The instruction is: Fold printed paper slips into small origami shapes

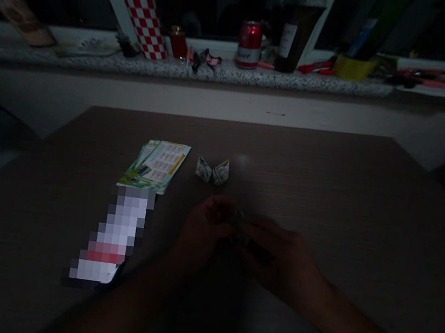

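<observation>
The scene is very dark. My left hand (204,227) and my right hand (276,255) meet over the brown table (327,180), fingers curled together around a small folded paper piece (239,219) that barely shows between them. Two small folded paper shapes (212,171) stand just beyond my hands. A stack of printed flyers (156,165) lies to their left.
A blurred-out flat object (110,239) lies left of my left hand. Behind the table runs a speckled ledge (97,60) with a red can (249,44), a dark bottle (297,31), a red-and-white checked item (147,23), a small red jar (178,42) and assorted clutter.
</observation>
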The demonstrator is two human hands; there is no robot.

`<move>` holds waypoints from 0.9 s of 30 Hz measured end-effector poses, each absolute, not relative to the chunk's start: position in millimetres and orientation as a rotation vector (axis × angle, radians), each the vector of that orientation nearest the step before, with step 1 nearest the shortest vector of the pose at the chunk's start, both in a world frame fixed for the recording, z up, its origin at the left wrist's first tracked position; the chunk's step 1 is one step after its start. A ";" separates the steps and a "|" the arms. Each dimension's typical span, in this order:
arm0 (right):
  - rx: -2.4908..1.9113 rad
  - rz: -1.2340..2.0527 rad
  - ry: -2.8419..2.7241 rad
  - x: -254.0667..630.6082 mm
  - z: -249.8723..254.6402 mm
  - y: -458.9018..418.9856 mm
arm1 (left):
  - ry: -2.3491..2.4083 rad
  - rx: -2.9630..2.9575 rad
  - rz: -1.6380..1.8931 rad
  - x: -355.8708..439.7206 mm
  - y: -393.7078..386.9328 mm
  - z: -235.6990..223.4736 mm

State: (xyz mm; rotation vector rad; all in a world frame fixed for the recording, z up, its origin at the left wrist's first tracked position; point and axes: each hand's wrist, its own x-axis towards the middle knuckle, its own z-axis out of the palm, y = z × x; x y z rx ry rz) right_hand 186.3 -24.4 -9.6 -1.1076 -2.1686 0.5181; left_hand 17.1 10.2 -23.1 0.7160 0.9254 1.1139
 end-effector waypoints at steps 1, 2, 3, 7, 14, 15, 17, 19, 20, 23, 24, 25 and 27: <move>-1.114 0.525 -2.181 186.4 -9.7 -24.1 | 0.920 0.732 1.111 17.1 9.9 -23.3; -1.124 0.536 -2.193 186.5 -9.6 -23.9 | 0.913 0.747 1.110 17.1 9.6 -23.4; -1.135 0.544 -2.203 186.6 -9.3 -23.9 | 0.909 0.763 1.111 17.0 9.2 -23.3; -1.171 0.556 -2.232 186.2 -7.7 -25.2 | 0.884 0.791 1.122 16.1 8.5 -23.0; -1.194 0.515 -2.272 185.9 -5.1 -26.9 | 0.806 0.772 1.112 15.2 8.8 -24.0; -1.201 0.522 -2.278 185.9 -4.3 -27.1 | 0.803 0.769 1.117 15.5 8.8 -23.7; -1.215 0.538 -2.285 186.0 -2.5 -27.5 | 0.792 0.759 1.117 16.1 8.5 -22.6; -1.220 0.548 -2.291 186.0 -1.3 -27.8 | 0.784 0.765 1.108 16.5 8.1 -21.8; -1.222 0.547 -2.293 185.8 -1.0 -27.8 | 0.786 0.777 1.100 16.6 7.8 -21.6; -1.222 0.533 -2.311 185.1 -1.7 -27.3 | 0.796 0.828 1.084 16.3 7.0 -22.7; -1.222 0.525 -2.323 184.8 -2.3 -27.0 | 0.794 0.843 1.077 16.2 6.9 -23.6; -1.223 0.515 -2.334 184.6 -3.0 -26.8 | 0.783 0.854 1.074 16.1 6.9 -24.6; -1.219 0.503 -2.355 184.6 -4.3 -26.5 | 0.751 0.869 1.058 15.9 7.2 -26.9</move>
